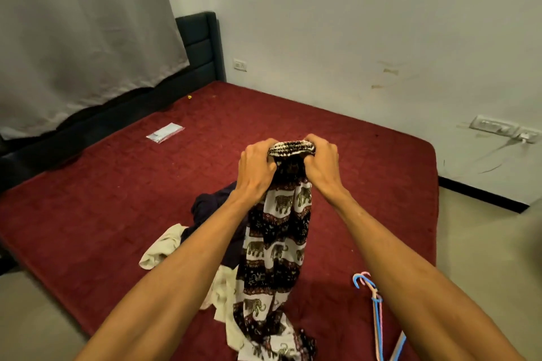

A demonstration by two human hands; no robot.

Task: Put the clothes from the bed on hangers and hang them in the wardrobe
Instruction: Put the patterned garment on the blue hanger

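Bed (117,184) maroon, wall (352,23) white; L hand (256,165) & R hand (321,163) fingers clutch elephant-print pants (278,237).

Grey curtain (73,38), dark headboard (202,47), wall socket (240,65)

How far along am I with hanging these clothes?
Done: nothing visible; no garment is on a hanger. In hand: left hand and right hand grip the trousers at the waistband. Left: hangers lie bare on the bed, with a dark garment and a cream garment.

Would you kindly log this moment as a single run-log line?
left hand and right hand: grip trousers waistband | trousers: hanging, ends on bed | hangers: on bed
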